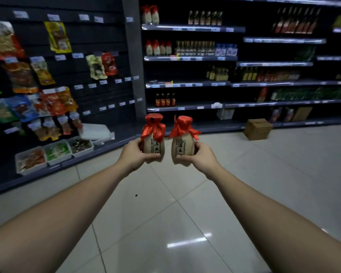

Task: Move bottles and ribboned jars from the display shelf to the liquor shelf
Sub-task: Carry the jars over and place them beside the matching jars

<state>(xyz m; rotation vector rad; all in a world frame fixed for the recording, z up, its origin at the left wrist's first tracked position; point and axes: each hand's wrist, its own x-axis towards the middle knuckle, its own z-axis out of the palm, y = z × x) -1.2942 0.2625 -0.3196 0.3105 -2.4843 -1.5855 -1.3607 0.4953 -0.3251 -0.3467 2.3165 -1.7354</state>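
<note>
Two ribboned jars in transit, one per hand, held out at arm's length over the tiled floor. Left hand wraps the left jar low on its body, fingers curled round the far side, thumb under the front. Right hand cups the right jar from the side and beneath, fingers closed round the lower half. Both arms nearly straight, forearms converging, so the jars sit just beside each other, a narrow gap between them; right jar tilts slightly left. Liquor shelf lies ahead, well apart, with matching red-topped jars on its upper tiers. Risks, as I judge them: glazed bodies gripped only near the base are top-heavy and could roll out of the palm if a wrist dips; the jars could knock together while walking, being so close; a drop onto tile would likely break one. The cardboard box on the floor by the shelf foot is a trip hazard on approach.
</note>
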